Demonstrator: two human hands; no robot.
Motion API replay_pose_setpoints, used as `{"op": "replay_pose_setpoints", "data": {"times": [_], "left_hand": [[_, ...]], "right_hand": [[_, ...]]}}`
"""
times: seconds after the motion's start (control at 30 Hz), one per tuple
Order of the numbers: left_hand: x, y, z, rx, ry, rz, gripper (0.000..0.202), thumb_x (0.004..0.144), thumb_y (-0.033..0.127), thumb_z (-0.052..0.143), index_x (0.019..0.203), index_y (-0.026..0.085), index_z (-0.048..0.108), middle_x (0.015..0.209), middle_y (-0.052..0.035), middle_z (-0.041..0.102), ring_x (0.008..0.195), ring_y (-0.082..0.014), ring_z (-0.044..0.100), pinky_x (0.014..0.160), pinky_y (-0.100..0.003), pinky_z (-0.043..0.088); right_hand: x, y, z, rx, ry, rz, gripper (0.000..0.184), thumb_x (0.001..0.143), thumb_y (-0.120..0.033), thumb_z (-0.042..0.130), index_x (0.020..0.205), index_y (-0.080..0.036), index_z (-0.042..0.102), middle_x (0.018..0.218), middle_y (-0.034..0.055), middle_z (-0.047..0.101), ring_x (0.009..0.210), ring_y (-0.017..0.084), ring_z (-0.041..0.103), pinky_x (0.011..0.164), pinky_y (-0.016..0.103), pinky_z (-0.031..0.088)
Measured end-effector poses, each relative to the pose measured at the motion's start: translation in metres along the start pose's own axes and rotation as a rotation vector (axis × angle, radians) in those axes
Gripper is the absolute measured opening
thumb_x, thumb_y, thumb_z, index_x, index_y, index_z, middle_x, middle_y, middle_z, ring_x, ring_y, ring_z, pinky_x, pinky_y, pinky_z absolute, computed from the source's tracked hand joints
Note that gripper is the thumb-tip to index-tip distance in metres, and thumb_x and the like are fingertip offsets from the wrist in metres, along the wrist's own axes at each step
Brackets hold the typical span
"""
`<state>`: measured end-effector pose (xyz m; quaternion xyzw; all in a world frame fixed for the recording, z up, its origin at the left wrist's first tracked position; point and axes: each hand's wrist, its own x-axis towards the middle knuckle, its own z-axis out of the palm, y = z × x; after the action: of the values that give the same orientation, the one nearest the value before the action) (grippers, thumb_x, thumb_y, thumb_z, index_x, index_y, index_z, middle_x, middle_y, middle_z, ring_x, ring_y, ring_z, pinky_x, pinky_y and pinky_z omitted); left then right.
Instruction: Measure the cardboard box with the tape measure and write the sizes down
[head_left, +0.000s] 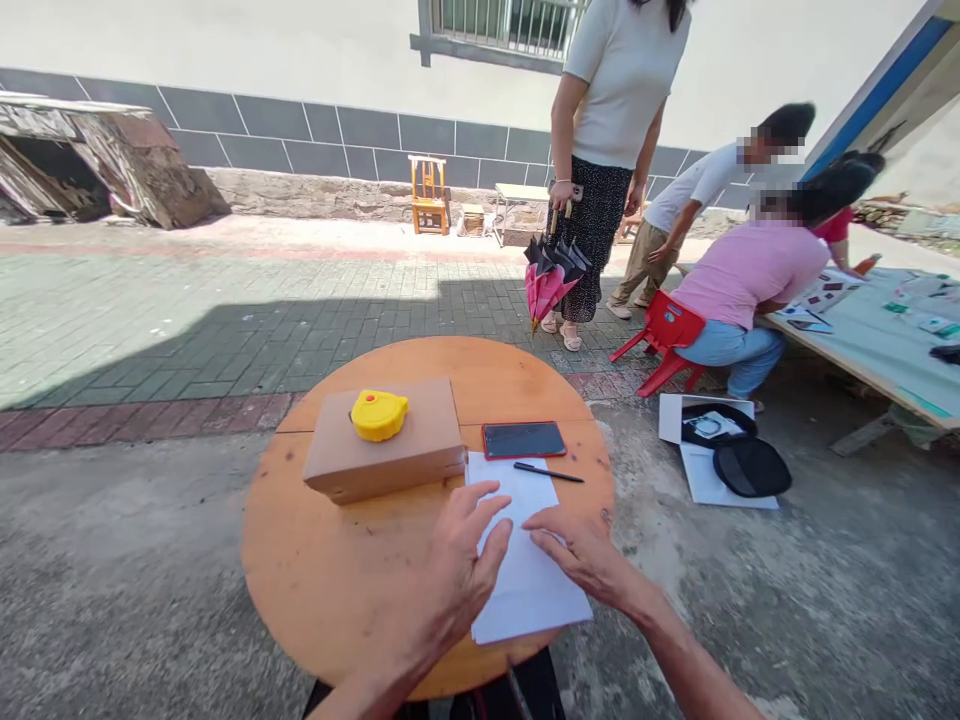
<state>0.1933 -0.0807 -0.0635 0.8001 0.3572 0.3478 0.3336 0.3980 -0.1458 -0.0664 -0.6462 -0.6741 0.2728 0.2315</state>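
Observation:
My left hand (pixel 469 545) is over the left edge of a stack of white paper (pixel 517 590), fingers apart and holding nothing. Over the right side of the same paper is my right hand (pixel 577 550), its fingers stretched out and also without anything in them. I cannot tell whether either hand touches the sheets. A black pen (pixel 549 473) lies across the top of the paper. Just beyond it rests a phone (pixel 523 440) with a red edge and dark screen. To the left, a yellow tape measure (pixel 379 415) sits on a closed brown cardboard box (pixel 390 465).
Everything near me stands on a round wooden table (pixel 300 590). Beyond it a person holds a folded pink-and-black umbrella (pixel 551 280). At right, people gather by a long table (pixel 885 340), one on a red chair (pixel 670 325). An open white box (pixel 724 490) with a black case lies on the ground.

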Motion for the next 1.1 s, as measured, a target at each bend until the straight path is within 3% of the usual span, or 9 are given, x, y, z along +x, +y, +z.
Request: {"op": "replay_pose_setpoints", "data": {"times": [0.13, 0.23, 0.43, 0.57, 0.63, 0.73, 0.83, 1.0, 1.1], "left_hand": [[-0.007, -0.003, 0.046, 0.261, -0.291, 0.002, 0.039, 0.083, 0.020, 0.055, 0.121, 0.021, 0.063, 0.137, -0.0139, 0.054, 0.125, -0.0339, 0.048, 0.102, -0.055, 0.041], [-0.023, -0.009, 0.060, 0.424, -0.339, -0.023, 0.039, 0.083, 0.019, 0.053, 0.121, 0.019, 0.063, 0.141, -0.0143, 0.051, 0.131, -0.0369, 0.042, 0.107, -0.060, 0.033], [-0.037, -0.019, 0.054, 0.521, -0.362, 0.014, 0.039, 0.084, 0.018, 0.055, 0.122, 0.020, 0.061, 0.142, -0.0128, 0.050, 0.131, -0.0337, 0.043, 0.108, -0.054, 0.034], [-0.039, -0.024, 0.051, 0.509, -0.340, 0.066, 0.037, 0.085, 0.020, 0.057, 0.122, 0.021, 0.061, 0.141, -0.0110, 0.051, 0.130, -0.0313, 0.043, 0.108, -0.051, 0.035], [-0.040, -0.027, 0.049, 0.493, -0.334, 0.083, 0.036, 0.085, 0.020, 0.058, 0.121, 0.021, 0.061, 0.140, -0.0113, 0.052, 0.130, -0.0313, 0.044, 0.108, -0.051, 0.035], [-0.037, -0.031, 0.046, 0.454, -0.331, 0.087, 0.035, 0.083, 0.021, 0.061, 0.118, 0.020, 0.063, 0.138, -0.0114, 0.053, 0.128, -0.0317, 0.045, 0.106, -0.051, 0.037], [-0.031, -0.032, 0.043, 0.426, -0.320, 0.079, 0.025, 0.085, 0.020, 0.060, 0.110, 0.021, 0.065, 0.133, -0.0081, 0.058, 0.121, -0.0287, 0.049, 0.103, -0.047, 0.041], [-0.023, -0.034, 0.041, 0.456, -0.279, 0.054, 0.018, 0.087, 0.014, 0.055, 0.101, 0.021, 0.064, 0.122, -0.0055, 0.061, 0.111, -0.0244, 0.053, 0.097, -0.041, 0.046], [-0.022, -0.036, 0.039, 0.480, -0.253, 0.035, 0.021, 0.084, 0.016, 0.059, 0.105, 0.019, 0.063, 0.129, -0.0090, 0.056, 0.115, -0.0277, 0.049, 0.099, -0.044, 0.044]], "right_hand": [[0.024, 0.029, -0.010, -0.203, 0.196, 0.119, 0.032, 0.094, -0.021, 0.041, 0.109, -0.020, 0.069, 0.108, 0.0080, 0.070, 0.100, 0.021, 0.063, 0.087, 0.032, 0.047], [0.044, 0.046, -0.012, -0.275, 0.237, 0.167, 0.032, 0.093, -0.019, 0.040, 0.104, -0.020, 0.070, 0.104, 0.0097, 0.066, 0.092, 0.021, 0.062, 0.076, 0.030, 0.045], [0.058, 0.056, -0.006, -0.295, 0.280, 0.193, 0.020, 0.086, -0.016, 0.051, 0.087, -0.019, 0.071, 0.099, 0.0093, 0.064, 0.080, 0.019, 0.060, 0.066, 0.027, 0.039], [0.036, 0.052, -0.032, -0.226, 0.398, 0.214, 0.023, 0.090, -0.026, 0.047, 0.102, -0.020, 0.066, 0.093, 0.0062, 0.066, 0.079, 0.019, 0.061, 0.067, 0.028, 0.043], [0.018, 0.049, -0.047, -0.060, 0.526, 0.240, 0.026, 0.092, -0.034, 0.044, 0.103, -0.018, 0.061, 0.085, 0.0053, 0.067, 0.073, 0.018, 0.062, 0.063, 0.027, 0.046], [-0.005, 0.042, -0.055, 0.378, 0.708, 0.235, 0.019, 0.085, -0.038, 0.057, 0.091, -0.020, 0.055, 0.064, -0.0012, 0.064, 0.053, 0.014, 0.057, 0.050, 0.024, 0.043], [-0.016, 0.032, -0.039, 0.604, 0.678, 0.207, 0.016, 0.080, -0.032, 0.064, 0.084, -0.022, 0.052, 0.049, -0.0059, 0.058, 0.043, 0.011, 0.050, 0.045, 0.021, 0.038], [-0.001, 0.011, 0.004, 0.704, 0.554, 0.174, 0.020, 0.085, -0.035, 0.059, 0.096, -0.019, 0.063, 0.076, 0.0033, 0.071, 0.070, 0.016, 0.065, 0.054, 0.023, 0.046], [0.016, 0.001, 0.020, 0.683, 0.526, 0.179, 0.020, 0.085, -0.037, 0.061, 0.093, -0.019, 0.063, 0.076, 0.0033, 0.071, 0.065, 0.015, 0.064, 0.053, 0.023, 0.047]]}}
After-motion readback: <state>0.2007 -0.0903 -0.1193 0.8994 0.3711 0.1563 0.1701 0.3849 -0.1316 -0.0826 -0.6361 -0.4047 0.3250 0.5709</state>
